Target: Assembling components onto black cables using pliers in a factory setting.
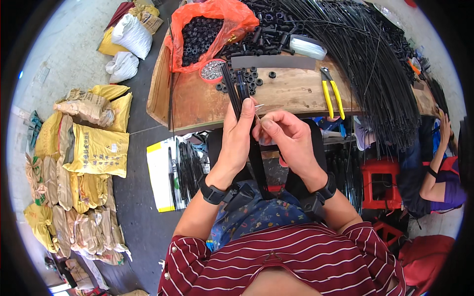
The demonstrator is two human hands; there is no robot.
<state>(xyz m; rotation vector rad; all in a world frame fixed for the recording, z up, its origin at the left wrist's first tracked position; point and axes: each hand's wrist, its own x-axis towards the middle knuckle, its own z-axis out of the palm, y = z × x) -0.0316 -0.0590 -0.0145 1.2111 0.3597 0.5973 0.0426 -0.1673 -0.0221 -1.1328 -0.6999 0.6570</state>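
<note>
While the left hand point(237, 133) wraps firmly round a bundle of black rods point(230, 89), its top overlapping the worktop's point(291, 93) near edge, the right hand point(292, 140) pinches nearly closed, seemingly on a thin pale piece point(259, 105). A steady left grip and light fingertip work should serve best. Both hands angle inward, almost meeting, with the left thumb pointing upward.

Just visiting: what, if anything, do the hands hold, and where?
The left hand grips slender black rods partway along; the right hand seems to pinch the end of a thin silvery piece.
</note>
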